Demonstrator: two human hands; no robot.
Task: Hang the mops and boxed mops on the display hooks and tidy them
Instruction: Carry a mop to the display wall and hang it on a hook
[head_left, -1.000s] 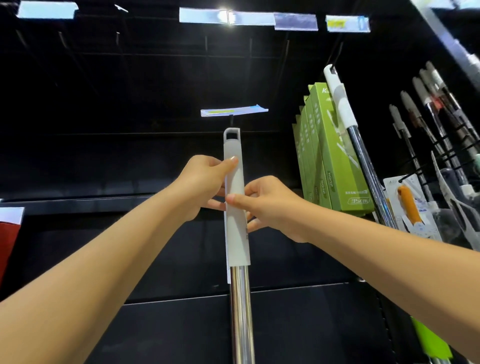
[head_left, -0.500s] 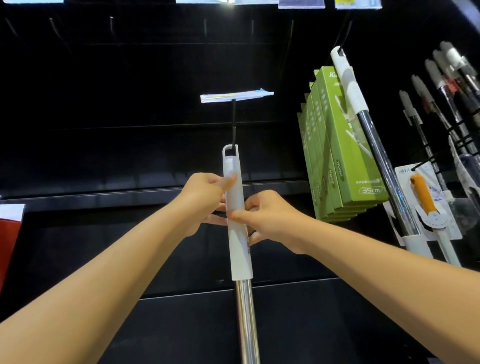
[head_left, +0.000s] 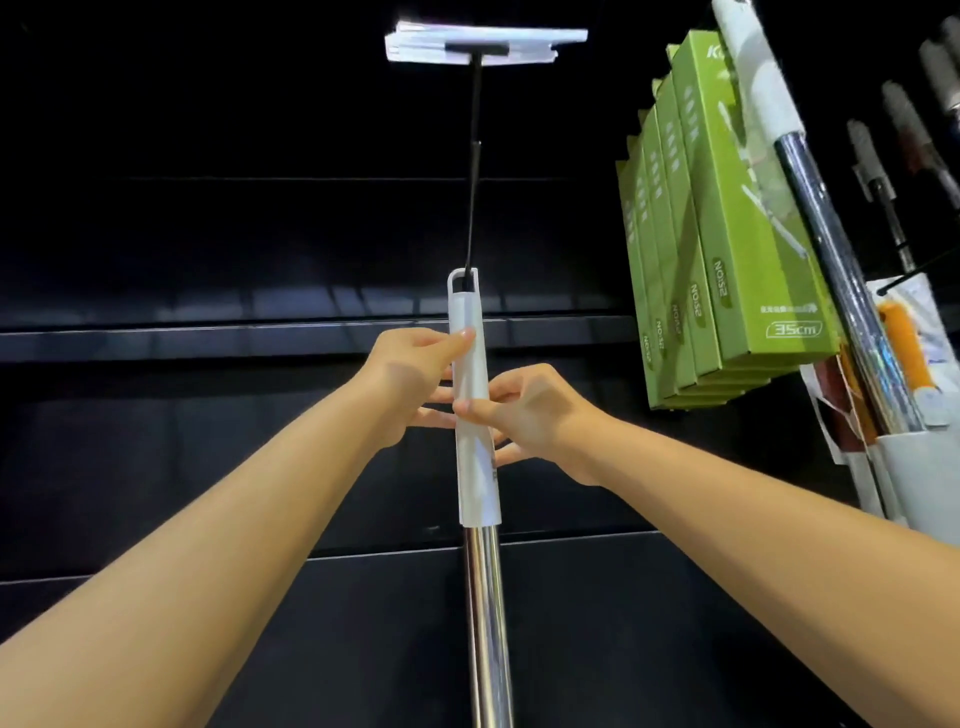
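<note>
**A:** How should the hands finish this step?

**B:** Lower the mop (head_left: 474, 431) slowly with both hands until its weight sits on the hook (head_left: 471, 208). Then let go one hand at a time (a quick release would probably set the pole swinging).

**A:** What are the hands doing?

**B:** The left hand (head_left: 410, 379) pinches the white grip, with the thumb pressed on the front and the fingers curled behind it. The right hand (head_left: 535, 415) grips just below it in the same way, thumb in front and fingers round the back. Neither hand is slack.

**A:** And where is the mop?

**B:** It stands upright between the hands, with its shiny pole running down out of view. The loop (head_left: 461, 281) at its top is at the hook's tip, and the tip seems to be inside it. I'd judge it threaded but not yet resting there.

**A:** And further out?

**B:** A price tag (head_left: 485, 44) sits on the hook's front end, overhead. The green boxes (head_left: 727, 234) already hang in a row to the right. A second mop (head_left: 810, 208) leans across the front of them, so that side may need tidying.
</note>
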